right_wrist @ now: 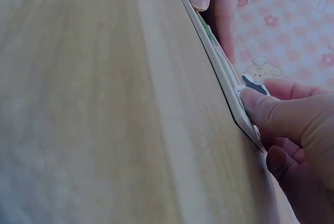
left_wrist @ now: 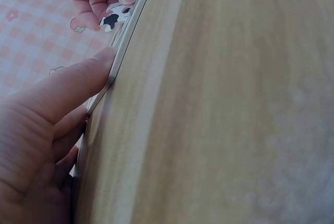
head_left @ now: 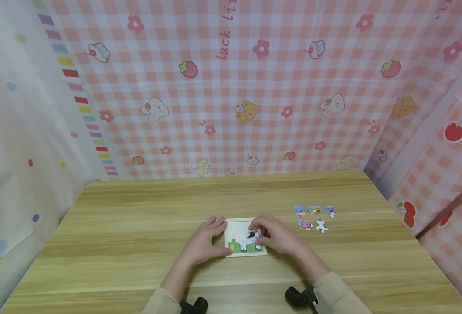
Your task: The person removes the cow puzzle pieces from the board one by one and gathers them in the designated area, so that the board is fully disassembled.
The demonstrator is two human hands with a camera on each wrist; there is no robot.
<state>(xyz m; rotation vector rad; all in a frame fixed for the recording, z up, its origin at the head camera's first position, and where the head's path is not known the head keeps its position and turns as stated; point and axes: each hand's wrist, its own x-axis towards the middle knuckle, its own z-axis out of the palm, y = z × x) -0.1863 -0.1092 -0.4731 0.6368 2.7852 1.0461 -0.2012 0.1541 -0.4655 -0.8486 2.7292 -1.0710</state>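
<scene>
A small wooden puzzle tray (head_left: 236, 225) lies on the table, its lower part filled with pieces showing green grass and a cow's legs. At the tray's left side, my left hand (head_left: 207, 240) holds it, the thumb on the near corner and the fingers by the far corner. Over the tray's right part, my right hand (head_left: 276, 235) pinches a black-and-white puzzle piece (right_wrist: 254, 85) between thumb and fingers. That piece (left_wrist: 111, 21) is tilted up at the tray in the left wrist view. Whether it touches the pieces below, I cannot tell.
Several loose puzzle pieces (head_left: 304, 225) lie in two rows to the right of the tray, among them a white piece (head_left: 321, 226). The wooden table (head_left: 137, 226) ends at a pink checked cloth (head_left: 223, 144) behind.
</scene>
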